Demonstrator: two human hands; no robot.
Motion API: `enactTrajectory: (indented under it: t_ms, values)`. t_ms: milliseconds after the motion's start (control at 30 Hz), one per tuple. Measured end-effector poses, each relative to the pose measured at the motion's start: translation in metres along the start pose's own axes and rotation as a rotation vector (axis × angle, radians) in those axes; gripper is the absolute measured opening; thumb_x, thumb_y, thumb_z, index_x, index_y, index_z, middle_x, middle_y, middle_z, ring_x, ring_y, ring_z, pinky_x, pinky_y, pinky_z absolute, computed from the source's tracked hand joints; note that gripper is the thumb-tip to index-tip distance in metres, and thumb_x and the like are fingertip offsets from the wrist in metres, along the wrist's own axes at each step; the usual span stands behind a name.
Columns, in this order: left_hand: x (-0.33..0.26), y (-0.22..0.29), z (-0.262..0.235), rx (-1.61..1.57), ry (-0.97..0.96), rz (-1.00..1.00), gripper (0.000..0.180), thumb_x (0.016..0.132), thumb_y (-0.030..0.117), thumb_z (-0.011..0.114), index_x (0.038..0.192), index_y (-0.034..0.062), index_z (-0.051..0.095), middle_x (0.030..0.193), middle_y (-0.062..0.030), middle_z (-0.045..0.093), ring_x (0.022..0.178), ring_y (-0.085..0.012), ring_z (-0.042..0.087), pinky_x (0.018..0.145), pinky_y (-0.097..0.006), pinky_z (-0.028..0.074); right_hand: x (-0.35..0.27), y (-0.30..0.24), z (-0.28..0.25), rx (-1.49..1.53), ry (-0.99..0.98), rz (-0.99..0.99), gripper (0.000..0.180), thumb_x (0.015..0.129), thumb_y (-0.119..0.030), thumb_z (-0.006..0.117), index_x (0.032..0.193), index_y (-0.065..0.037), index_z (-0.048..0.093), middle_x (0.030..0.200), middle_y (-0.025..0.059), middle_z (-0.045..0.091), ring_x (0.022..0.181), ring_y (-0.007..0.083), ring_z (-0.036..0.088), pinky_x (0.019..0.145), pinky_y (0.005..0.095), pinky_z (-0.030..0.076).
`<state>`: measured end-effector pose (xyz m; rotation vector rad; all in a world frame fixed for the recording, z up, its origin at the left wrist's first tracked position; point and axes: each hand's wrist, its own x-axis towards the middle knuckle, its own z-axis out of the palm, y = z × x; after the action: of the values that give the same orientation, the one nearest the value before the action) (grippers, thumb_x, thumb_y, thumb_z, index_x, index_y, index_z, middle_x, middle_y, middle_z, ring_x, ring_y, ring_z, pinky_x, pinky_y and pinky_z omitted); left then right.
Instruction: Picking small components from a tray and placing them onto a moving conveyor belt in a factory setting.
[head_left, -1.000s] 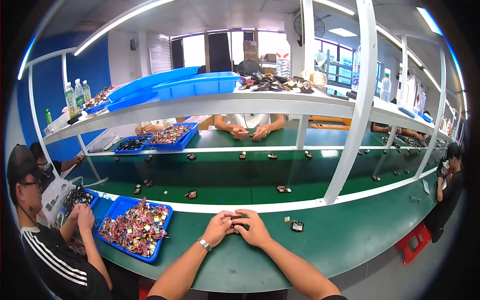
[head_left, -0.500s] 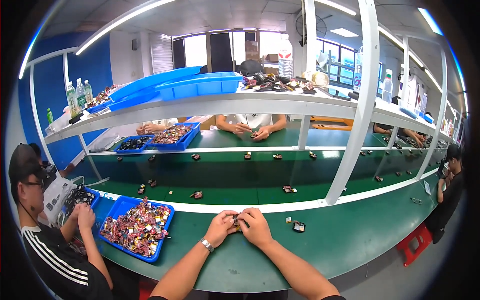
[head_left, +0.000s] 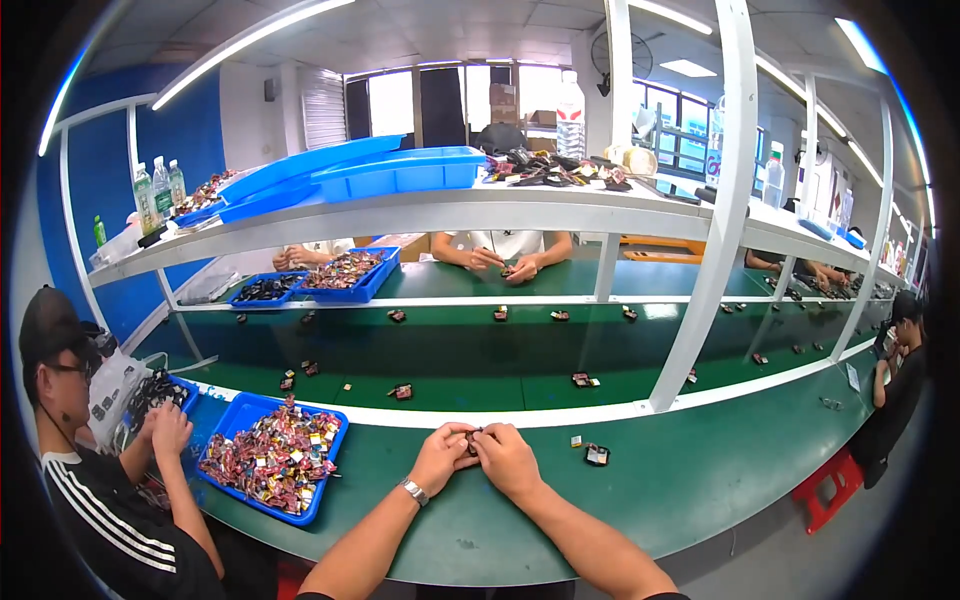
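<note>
Close together over the green bench, my left hand [head_left: 441, 460] and my right hand [head_left: 508, 459] both pinch a small dark electronic piece [head_left: 472, 443]. Fingers cover most of it, so its exact kind does not show. A metal-banded watch is on my left wrist. To the right of my hands lie a small black part with wires [head_left: 597, 455] and a tiny pale yellowish piece [head_left: 576, 441]. Left of my forearm stands a blue tray [head_left: 318, 505] heaped with small red, yellow and white wired parts [head_left: 270, 455].
A conveyor belt [head_left: 480, 345] carrying scattered small parts runs behind a white rail. A white upright post [head_left: 700, 240] rises ahead on the right, under a shelf [head_left: 520, 205]. Co-workers sit left, right and opposite; a red stool [head_left: 835, 490] is at right.
The parts on the belt have shifted slightly to the right. My right fingers have drawn in a little closer around the piece; my left hand stays nearly still.
</note>
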<state>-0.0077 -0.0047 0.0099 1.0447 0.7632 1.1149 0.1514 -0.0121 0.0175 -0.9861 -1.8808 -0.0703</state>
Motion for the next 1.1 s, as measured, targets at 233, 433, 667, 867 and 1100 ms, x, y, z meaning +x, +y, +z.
enactTrajectory:
  t_ms: [233, 433, 667, 867, 1100]
  values:
    - [-0.001, 0.001, 0.008, 0.061, 0.069, 0.019, 0.021, 0.095, 0.004, 0.052, 0.116, 0.0018, 0.05, 0.112, -0.0094, 0.063, 0.1, -0.017, 0.063, 0.085, -0.034, 0.056, 0.001, -0.004, 0.001, 0.01, 0.031, 0.049, 0.011, 0.079, -0.009, 0.071, 0.089, -0.005, 0.067, 0.087, 0.0076, 0.062, 0.08, 0.0251, 0.062, 0.068, 0.0358, 0.054]
    - [0.003, -0.007, 0.011, 0.123, 0.167, 0.079, 0.018, 0.095, 0.006, 0.054, 0.113, 0.0, 0.054, 0.105, -0.0095, 0.066, 0.091, -0.0145, 0.065, 0.077, -0.029, 0.057, 0.003, 0.003, -0.005, 0.408, -0.017, 0.329, 0.019, 0.08, -0.005, 0.071, 0.098, -0.003, 0.065, 0.087, 0.0106, 0.062, 0.075, 0.0216, 0.065, 0.065, 0.0311, 0.054]
    - [0.007, -0.011, 0.002, 0.252, 0.198, 0.137, 0.02, 0.096, 0.006, 0.052, 0.114, -0.0013, 0.053, 0.107, -0.0121, 0.065, 0.095, -0.0161, 0.065, 0.077, -0.029, 0.056, 0.007, 0.014, 0.012, 0.515, -0.108, 0.486, 0.02, 0.081, -0.006, 0.071, 0.1, 0.0, 0.067, 0.092, 0.0111, 0.067, 0.075, 0.0167, 0.068, 0.068, 0.0273, 0.055]
    - [0.012, -0.006, -0.019, 0.32, 0.43, 0.343, 0.021, 0.093, 0.004, 0.051, 0.112, -0.0032, 0.054, 0.108, -0.0135, 0.066, 0.09, -0.0179, 0.067, 0.075, -0.029, 0.056, 0.066, 0.079, 0.045, 0.312, 0.048, 0.71, 0.02, 0.076, -0.01, 0.074, 0.09, 0.001, 0.068, 0.077, 0.011, 0.07, 0.074, 0.0218, 0.069, 0.073, 0.0324, 0.053]
    - [0.013, 0.0, -0.017, 0.384, 0.552, 0.361, 0.013, 0.093, 0.005, 0.053, 0.105, -0.0011, 0.055, 0.097, -0.01, 0.066, 0.082, -0.0151, 0.066, 0.066, -0.026, 0.055, 0.089, 0.109, 0.067, -0.263, -0.112, 0.63, 0.025, 0.076, -0.02, 0.074, 0.093, -0.004, 0.067, 0.099, 0.0164, 0.064, 0.095, 0.0349, 0.06, 0.081, 0.044, 0.05]
